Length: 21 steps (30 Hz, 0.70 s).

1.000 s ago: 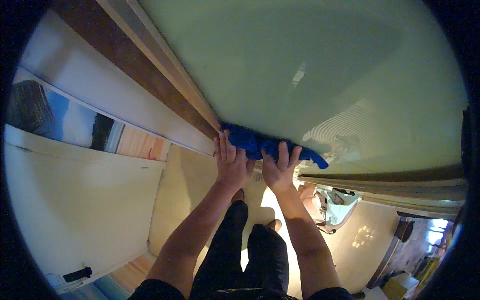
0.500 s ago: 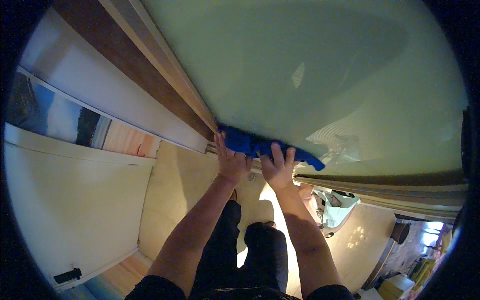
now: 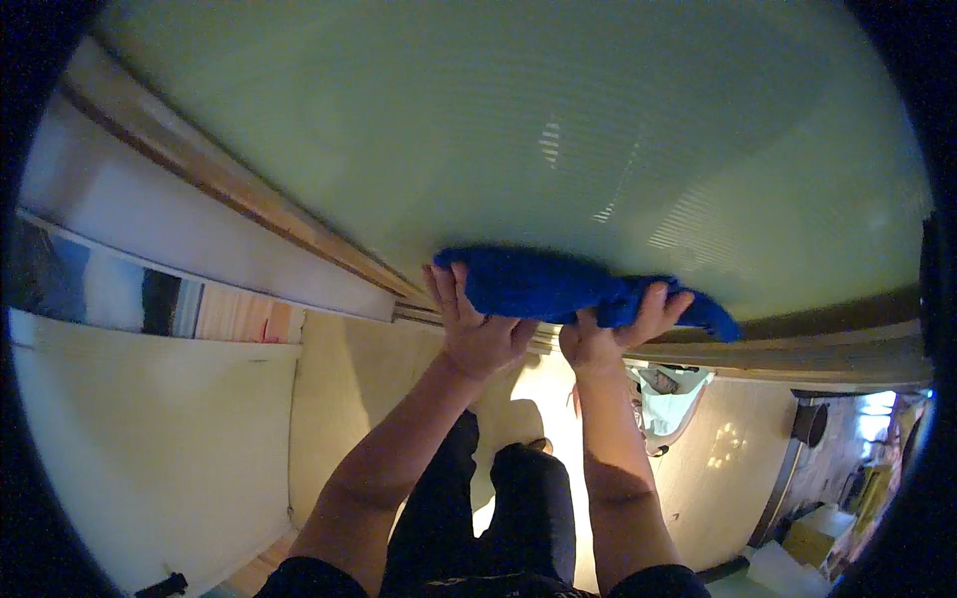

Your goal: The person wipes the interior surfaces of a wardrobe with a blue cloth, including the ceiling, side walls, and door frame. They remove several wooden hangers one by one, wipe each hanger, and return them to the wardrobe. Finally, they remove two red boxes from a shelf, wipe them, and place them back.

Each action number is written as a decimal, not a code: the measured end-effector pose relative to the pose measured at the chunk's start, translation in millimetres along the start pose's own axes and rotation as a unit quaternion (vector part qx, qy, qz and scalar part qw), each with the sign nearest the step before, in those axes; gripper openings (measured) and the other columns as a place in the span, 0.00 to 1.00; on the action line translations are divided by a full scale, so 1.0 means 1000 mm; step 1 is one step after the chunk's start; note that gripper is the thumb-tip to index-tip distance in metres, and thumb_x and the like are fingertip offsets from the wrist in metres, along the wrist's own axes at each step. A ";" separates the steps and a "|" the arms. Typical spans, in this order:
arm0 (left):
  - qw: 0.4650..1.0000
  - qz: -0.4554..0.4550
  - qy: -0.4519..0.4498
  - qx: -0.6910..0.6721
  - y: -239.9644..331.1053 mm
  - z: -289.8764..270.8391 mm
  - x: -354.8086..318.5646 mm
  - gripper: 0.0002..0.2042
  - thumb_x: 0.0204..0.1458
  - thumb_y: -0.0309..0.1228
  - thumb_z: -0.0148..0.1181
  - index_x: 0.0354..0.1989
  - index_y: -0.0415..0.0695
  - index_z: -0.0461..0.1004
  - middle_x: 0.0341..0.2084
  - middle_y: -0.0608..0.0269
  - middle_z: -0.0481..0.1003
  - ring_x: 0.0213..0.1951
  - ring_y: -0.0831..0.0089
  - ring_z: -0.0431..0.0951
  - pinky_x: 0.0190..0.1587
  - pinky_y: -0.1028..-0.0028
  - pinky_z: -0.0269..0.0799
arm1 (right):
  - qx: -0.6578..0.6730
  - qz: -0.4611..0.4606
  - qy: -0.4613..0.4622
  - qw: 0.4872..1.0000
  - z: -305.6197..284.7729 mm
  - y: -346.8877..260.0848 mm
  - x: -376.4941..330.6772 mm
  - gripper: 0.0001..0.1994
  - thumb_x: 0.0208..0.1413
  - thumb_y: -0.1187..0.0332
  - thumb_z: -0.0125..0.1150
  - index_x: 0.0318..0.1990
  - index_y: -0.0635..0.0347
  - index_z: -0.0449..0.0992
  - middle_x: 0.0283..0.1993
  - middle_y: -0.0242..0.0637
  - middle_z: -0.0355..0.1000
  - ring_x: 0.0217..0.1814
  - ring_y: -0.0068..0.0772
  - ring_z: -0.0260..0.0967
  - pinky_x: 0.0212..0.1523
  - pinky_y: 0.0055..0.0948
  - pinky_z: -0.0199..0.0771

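Green panel (image 3: 518, 149), head view | blue cloth (image 3: 538, 284) bunched low against it | my left hand (image 3: 478, 337) open, fingers extended at cloth's left end; right hand (image 3: 603, 341) bent on its right part, can't tell whether gripping | I'd press evenly, cloth flat

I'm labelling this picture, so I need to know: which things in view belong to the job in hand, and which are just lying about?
In use:
- blue cloth
- left hand, on the cloth
- right hand, on the cloth
- green panel, behind the cloth

Lying about:
- pale bag
- yellowish box
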<state>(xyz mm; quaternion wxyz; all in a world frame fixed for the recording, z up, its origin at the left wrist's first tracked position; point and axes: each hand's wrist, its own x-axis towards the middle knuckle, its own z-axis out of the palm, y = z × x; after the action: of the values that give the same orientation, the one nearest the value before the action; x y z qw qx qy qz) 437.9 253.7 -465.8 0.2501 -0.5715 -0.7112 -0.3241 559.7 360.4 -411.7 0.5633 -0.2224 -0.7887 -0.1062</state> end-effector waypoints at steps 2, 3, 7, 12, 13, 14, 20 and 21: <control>0.999 0.033 -0.008 0.023 0.000 0.014 -0.014 0.20 0.44 0.44 0.61 0.46 0.52 0.71 0.61 0.39 0.46 0.64 0.36 0.42 0.58 0.34 0.44 | -0.024 -0.026 -0.037 0.999 0.004 0.015 -0.048 0.20 0.47 0.68 0.53 0.49 0.30 0.67 0.68 0.58 0.40 0.68 0.75 0.29 0.62 0.67 0.30; 0.999 0.044 -0.016 0.020 0.000 0.020 -0.024 0.20 0.45 0.44 0.61 0.46 0.52 0.70 0.61 0.40 0.46 0.64 0.37 0.43 0.58 0.34 0.44 | -0.010 -0.011 -0.066 0.998 0.009 0.021 -0.084 0.18 0.46 0.67 0.54 0.46 0.35 0.70 0.68 0.59 0.39 0.67 0.77 0.28 0.62 0.67 0.31; 0.994 0.047 -0.097 -0.011 0.008 0.032 -0.060 0.19 0.46 0.43 0.61 0.46 0.51 0.68 0.62 0.47 0.49 0.64 0.42 0.45 0.58 0.36 0.46 | 0.025 0.111 -0.250 0.962 0.007 0.019 -0.177 0.11 0.46 0.65 0.55 0.39 0.54 0.75 0.67 0.66 0.32 0.66 0.83 0.23 0.61 0.71 0.32; 0.994 0.077 -0.066 -0.045 0.031 0.020 -0.029 0.14 0.48 0.43 0.59 0.34 0.47 0.69 0.62 0.48 0.51 0.65 0.43 0.43 0.61 0.37 0.38 | 0.052 0.192 -0.177 0.964 -0.016 0.022 -0.121 0.22 0.51 0.56 0.53 0.52 0.54 0.69 0.68 0.67 0.27 0.67 0.81 0.20 0.61 0.70 0.28; 0.993 0.100 -0.032 -0.057 0.042 0.015 -0.005 0.13 0.48 0.43 0.59 0.30 0.47 0.69 0.62 0.48 0.51 0.65 0.43 0.43 0.61 0.37 0.36 | 0.061 0.202 -0.117 0.970 -0.022 0.026 -0.089 0.22 0.50 0.56 0.54 0.54 0.49 0.67 0.69 0.64 0.27 0.67 0.79 0.20 0.62 0.70 0.28; 0.990 0.125 0.003 -0.070 0.054 0.011 0.017 0.13 0.48 0.43 0.59 0.26 0.46 0.69 0.62 0.48 0.52 0.66 0.43 0.42 0.62 0.37 0.34 | 0.052 0.191 -0.070 0.978 -0.026 0.037 -0.068 0.24 0.51 0.54 0.54 0.56 0.46 0.64 0.69 0.61 0.27 0.68 0.77 0.20 0.62 0.70 0.28; 0.980 0.168 0.072 -0.081 0.092 0.014 0.068 0.07 0.47 0.42 0.58 0.29 0.55 0.76 0.60 0.59 0.59 0.67 0.51 0.43 0.64 0.42 0.26 | 0.042 0.246 0.019 0.968 -0.024 0.074 -0.050 0.29 0.54 0.47 0.48 0.62 0.43 0.56 0.68 0.58 0.35 0.69 0.66 0.28 0.63 0.66 0.29; 0.979 0.184 0.048 -0.078 0.090 0.020 0.065 0.07 0.48 0.41 0.57 0.33 0.56 0.76 0.61 0.63 0.59 0.67 0.55 0.43 0.64 0.44 0.25 | 0.065 0.280 -0.004 0.958 -0.024 0.076 -0.055 0.28 0.56 0.47 0.46 0.62 0.46 0.56 0.68 0.55 0.40 0.69 0.62 0.32 0.63 0.64 0.30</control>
<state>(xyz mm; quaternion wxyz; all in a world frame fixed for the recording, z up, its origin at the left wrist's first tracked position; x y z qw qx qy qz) 511.4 323.1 -416.1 0.2938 -0.6942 -0.5537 -0.3538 630.2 404.9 -461.5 0.5803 -0.3977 -0.7023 0.1085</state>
